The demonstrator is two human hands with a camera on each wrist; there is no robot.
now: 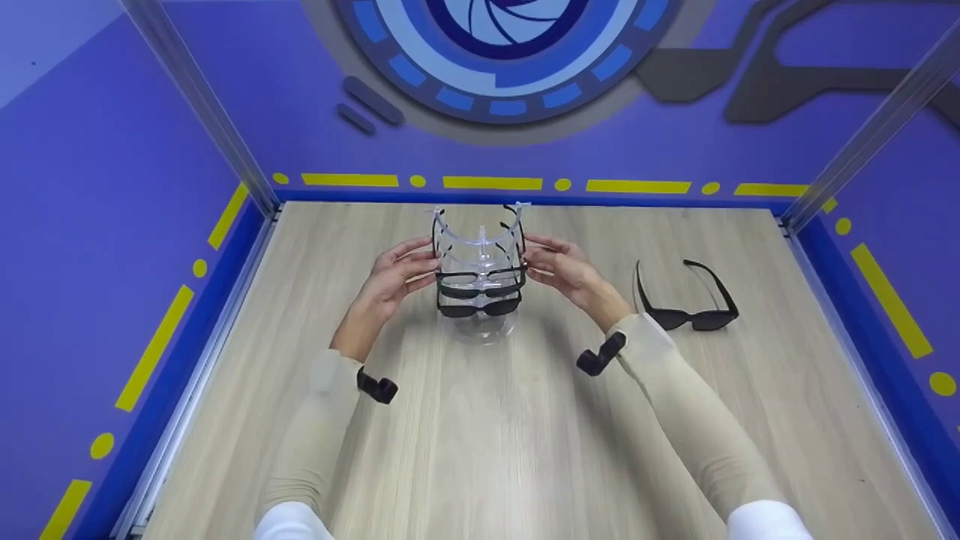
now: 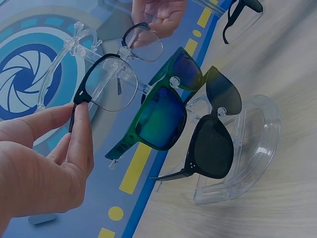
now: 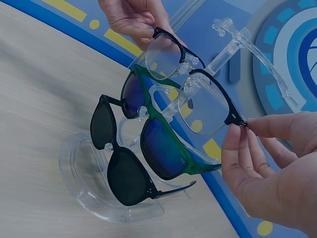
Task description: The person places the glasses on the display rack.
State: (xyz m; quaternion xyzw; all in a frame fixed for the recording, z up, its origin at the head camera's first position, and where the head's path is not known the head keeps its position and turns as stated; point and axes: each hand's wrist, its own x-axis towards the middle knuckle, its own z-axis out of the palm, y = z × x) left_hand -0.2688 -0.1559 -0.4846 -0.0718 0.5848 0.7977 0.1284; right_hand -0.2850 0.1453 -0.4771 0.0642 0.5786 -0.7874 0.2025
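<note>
A clear plastic display stand (image 1: 480,331) stands upright on the table and carries several pairs of glasses. My left hand (image 1: 391,276) pinches one temple of the black-browed, clear-lensed eyeglasses (image 2: 116,83) near the hinge. On the opposite side my right hand (image 1: 568,271) pinches the other temple, as the right wrist view shows. These eyeglasses lie level at the stand's upper part. Below them are green-framed sunglasses (image 3: 166,148) with blue mirrored lenses. Lowest hang black sunglasses (image 2: 213,148) with dark lenses. The stand's top arms (image 1: 480,238) bear no glasses in the wrist views.
Another pair of black sunglasses (image 1: 705,321) lies on the wooden table (image 1: 487,435), right of my right hand, temples unfolded toward the back. Blue panels (image 1: 480,161) with yellow marks enclose the back and both sides. Metal posts (image 1: 232,142) stand at the back corners.
</note>
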